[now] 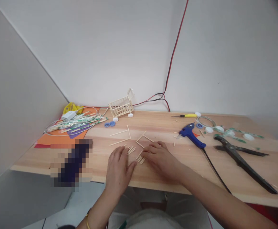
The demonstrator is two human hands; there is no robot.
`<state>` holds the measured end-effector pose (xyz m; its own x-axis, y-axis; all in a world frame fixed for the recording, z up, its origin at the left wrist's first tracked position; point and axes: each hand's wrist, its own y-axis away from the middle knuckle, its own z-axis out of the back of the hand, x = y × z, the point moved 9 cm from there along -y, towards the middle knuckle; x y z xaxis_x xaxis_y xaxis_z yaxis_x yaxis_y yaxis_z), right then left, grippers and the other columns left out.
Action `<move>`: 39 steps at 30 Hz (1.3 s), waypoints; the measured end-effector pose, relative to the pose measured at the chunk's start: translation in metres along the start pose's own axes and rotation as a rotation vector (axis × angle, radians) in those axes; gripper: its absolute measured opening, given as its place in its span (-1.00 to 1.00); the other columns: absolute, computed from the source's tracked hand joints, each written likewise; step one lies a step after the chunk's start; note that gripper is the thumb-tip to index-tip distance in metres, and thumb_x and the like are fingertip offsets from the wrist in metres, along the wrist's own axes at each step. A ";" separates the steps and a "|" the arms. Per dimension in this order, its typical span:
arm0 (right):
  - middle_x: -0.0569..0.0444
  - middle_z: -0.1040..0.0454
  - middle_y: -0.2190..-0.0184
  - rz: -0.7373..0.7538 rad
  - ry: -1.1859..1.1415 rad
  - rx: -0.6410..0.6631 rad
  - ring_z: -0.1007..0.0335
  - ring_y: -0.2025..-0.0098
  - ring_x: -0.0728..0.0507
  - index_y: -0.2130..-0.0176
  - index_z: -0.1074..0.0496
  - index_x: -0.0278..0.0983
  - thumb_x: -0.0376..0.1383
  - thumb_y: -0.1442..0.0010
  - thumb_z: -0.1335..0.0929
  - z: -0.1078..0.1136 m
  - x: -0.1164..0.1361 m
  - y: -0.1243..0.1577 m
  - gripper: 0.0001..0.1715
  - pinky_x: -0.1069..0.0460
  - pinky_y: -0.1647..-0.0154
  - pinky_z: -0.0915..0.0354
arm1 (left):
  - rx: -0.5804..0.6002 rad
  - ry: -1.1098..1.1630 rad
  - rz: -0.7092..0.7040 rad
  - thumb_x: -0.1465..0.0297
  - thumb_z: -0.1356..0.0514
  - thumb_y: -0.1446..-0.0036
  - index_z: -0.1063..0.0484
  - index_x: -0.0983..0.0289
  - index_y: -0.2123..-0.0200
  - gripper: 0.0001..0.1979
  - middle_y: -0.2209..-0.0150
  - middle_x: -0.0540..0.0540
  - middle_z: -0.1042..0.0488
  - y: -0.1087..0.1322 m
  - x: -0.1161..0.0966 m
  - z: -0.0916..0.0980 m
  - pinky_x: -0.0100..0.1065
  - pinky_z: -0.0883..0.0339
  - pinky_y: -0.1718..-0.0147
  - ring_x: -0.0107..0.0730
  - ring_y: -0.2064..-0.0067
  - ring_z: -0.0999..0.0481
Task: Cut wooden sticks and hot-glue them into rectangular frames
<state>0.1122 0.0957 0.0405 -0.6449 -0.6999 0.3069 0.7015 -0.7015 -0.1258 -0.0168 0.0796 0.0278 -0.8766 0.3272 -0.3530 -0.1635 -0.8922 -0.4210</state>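
My left hand (118, 167) lies flat on the wooden table (224, 165), fingers stretched out, holding nothing. My right hand (160, 155) rests palm down beside it, fingers loosely spread. Between and just beyond the fingertips lie several short wooden sticks (139, 156). Longer thin sticks (129, 135) are scattered a little farther back. A small cart built of sticks (122, 106) stands at the back near the wall.
A blue glue gun (191, 135) with black cord lies right of my hands. Large black pliers (242, 160) lie at the far right, with bottle caps (209, 129), a wire coil and a yellow screwdriver (188, 115) behind. Coloured paper and wrapped sticks (74, 125) are at left.
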 end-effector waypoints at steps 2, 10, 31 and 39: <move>-0.04 -0.41 0.08 0.007 0.009 -0.009 -0.15 0.00 -0.15 0.06 -0.39 -0.19 -0.36 -0.29 -0.17 0.001 0.000 -0.005 -0.69 -0.11 -0.04 0.09 | -0.012 -0.003 -0.013 0.29 -0.12 -0.11 -0.26 0.30 -0.01 -0.60 -0.01 0.26 -0.30 0.000 -0.001 0.001 -0.04 -0.21 -0.02 -0.09 -0.06 -0.24; -0.03 -0.38 0.06 0.060 0.066 0.043 -0.10 -0.01 -0.18 0.03 -0.36 -0.19 -0.34 -0.25 -0.22 -0.005 0.009 -0.026 -0.70 -0.13 -0.05 0.10 | -0.045 -0.008 -0.034 0.37 -0.12 -0.10 -0.39 0.27 0.19 -0.80 0.01 0.24 -0.32 0.002 -0.005 0.007 -0.01 -0.21 -0.02 -0.08 -0.08 -0.24; -0.05 -0.37 0.06 0.112 0.121 0.022 -0.11 0.04 -0.17 0.02 -0.35 -0.21 -0.39 -0.22 -0.24 -0.006 0.013 -0.055 -0.67 -0.10 0.02 0.08 | -0.130 0.086 0.084 0.44 -0.07 -0.13 -0.27 0.31 -0.01 -0.65 0.03 0.24 -0.31 0.006 0.011 0.013 -0.08 -0.22 0.01 -0.16 -0.02 -0.27; -0.04 -0.38 0.05 0.042 0.111 -0.063 -0.16 0.04 -0.15 0.04 -0.37 -0.20 -0.38 -0.25 -0.20 0.016 0.003 -0.046 -0.69 -0.08 0.02 0.06 | -0.117 0.118 0.085 0.56 -0.02 -0.10 -0.23 0.36 -0.02 -0.63 0.07 0.27 -0.34 0.002 0.024 0.005 -0.12 -0.31 0.06 -0.19 0.04 -0.33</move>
<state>0.0827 0.1281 0.0625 -0.6478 -0.7367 0.1942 0.7100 -0.6762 -0.1967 -0.0401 0.0839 0.0228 -0.8246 0.2926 -0.4842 -0.0314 -0.8783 -0.4771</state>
